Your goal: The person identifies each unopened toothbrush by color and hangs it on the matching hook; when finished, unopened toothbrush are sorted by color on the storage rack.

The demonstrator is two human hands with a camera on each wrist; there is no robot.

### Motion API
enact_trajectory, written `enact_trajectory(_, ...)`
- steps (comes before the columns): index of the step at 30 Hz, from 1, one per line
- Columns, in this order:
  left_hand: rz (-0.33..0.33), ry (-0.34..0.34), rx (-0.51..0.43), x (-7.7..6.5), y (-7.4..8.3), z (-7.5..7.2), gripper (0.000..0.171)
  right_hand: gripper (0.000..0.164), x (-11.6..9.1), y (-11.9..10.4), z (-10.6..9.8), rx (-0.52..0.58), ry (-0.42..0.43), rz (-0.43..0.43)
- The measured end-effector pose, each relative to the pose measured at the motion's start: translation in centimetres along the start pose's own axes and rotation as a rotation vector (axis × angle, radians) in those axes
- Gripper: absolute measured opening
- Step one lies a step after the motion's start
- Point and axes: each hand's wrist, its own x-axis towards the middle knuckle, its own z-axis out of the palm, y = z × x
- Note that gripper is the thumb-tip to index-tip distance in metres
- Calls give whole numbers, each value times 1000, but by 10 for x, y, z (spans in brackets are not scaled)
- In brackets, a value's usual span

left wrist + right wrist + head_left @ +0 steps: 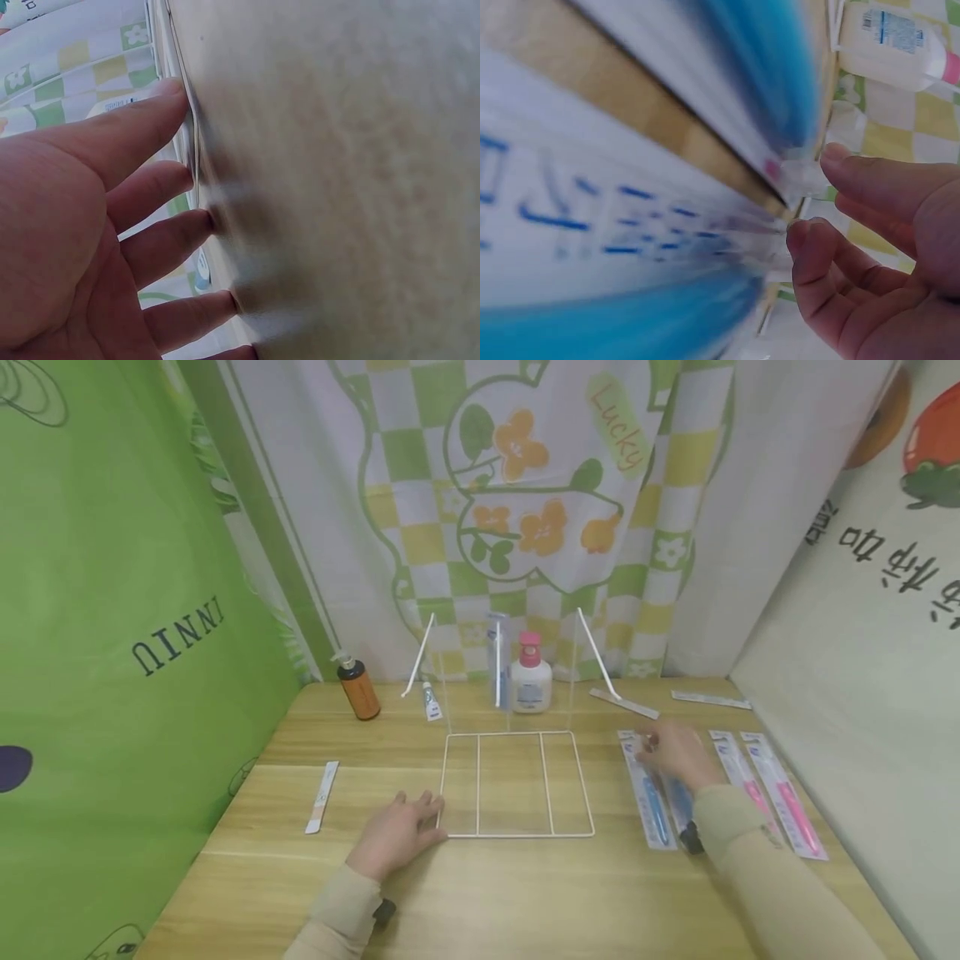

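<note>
A white wire rack (517, 836) stands mid-table, its base flat on the wood. My left hand (397, 835) rests by its front left corner, with fingers spread and fingertips down; the thumb lies against the wire in the left wrist view. On the right, my right hand (682, 756) hovers over the top ends of two packaged blue toothbrushes, one at left (654, 810) and the other (679, 797) partly hidden beneath the hand. In the right wrist view, thumb and bent index finger are apart beside the packs' ends. Two packaged pink toothbrushes (798, 818) lie farther right.
Behind the rack are a white pump bottle (531, 687) with a pink top and an upright clear package (498, 664). A brown pump bottle (360, 692), a small tube (431, 702) and slim sachets (322, 797) lie or stand around. Walls and a curtain enclose the table.
</note>
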Motion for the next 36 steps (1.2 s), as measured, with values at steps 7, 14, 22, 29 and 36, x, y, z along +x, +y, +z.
enact_trajectory(7, 12, 10, 6, 2, -4, 3, 62, 57, 5, 6, 7, -1, -52, -16)
enact_trajectory(14, 6, 5, 3, 1, -2, 2, 61, 55, 4, 10, 11, 16, -42, -37)
enact_trajectory(22, 5, 10, 2, 0, -1, 0, 62, 52, 4, 13, 18, 67, 18, -4)
enact_trajectory(29, -1, 11, -5, 0, -1, 0, 62, 54, -3, 8, 13, 76, 76, 21)
enact_trajectory(36, -3, 9, -6, 0, -1, 1, 61, 54, -17, -10, 3, 129, 115, 13)
